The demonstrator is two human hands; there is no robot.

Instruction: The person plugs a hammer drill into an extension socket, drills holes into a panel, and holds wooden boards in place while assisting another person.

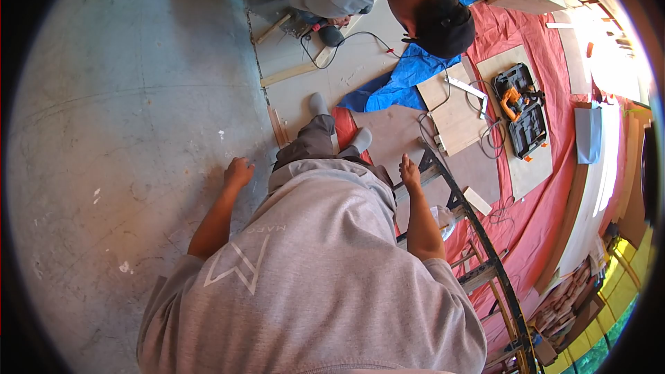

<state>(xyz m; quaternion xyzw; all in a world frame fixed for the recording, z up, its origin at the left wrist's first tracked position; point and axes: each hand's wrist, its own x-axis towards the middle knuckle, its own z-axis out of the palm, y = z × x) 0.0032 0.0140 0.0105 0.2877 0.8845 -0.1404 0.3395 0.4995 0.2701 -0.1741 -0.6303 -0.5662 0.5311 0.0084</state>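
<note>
My left hand [239, 172] hangs on the left side of the view, in front of the grey wall surface [138, 131], with its fingers loosely curled; whether it holds anything is too small to tell. On the other side, my right hand [409, 172] hangs beside the top of a dark ladder [457, 197], its fingers stretched out and nothing in them. My feet in grey socks [361, 140] stand between the hands, near a red sheet [344, 127] and a brown board [395, 131].
A co-worker in a grey shirt and dark cap [447, 24] bends over at the top, near a cable [367, 33] and wood strips [287, 75]. A blue tarp [398, 83], a white square tool [471, 90] on a board and an open tool case [519, 111] lie to the right.
</note>
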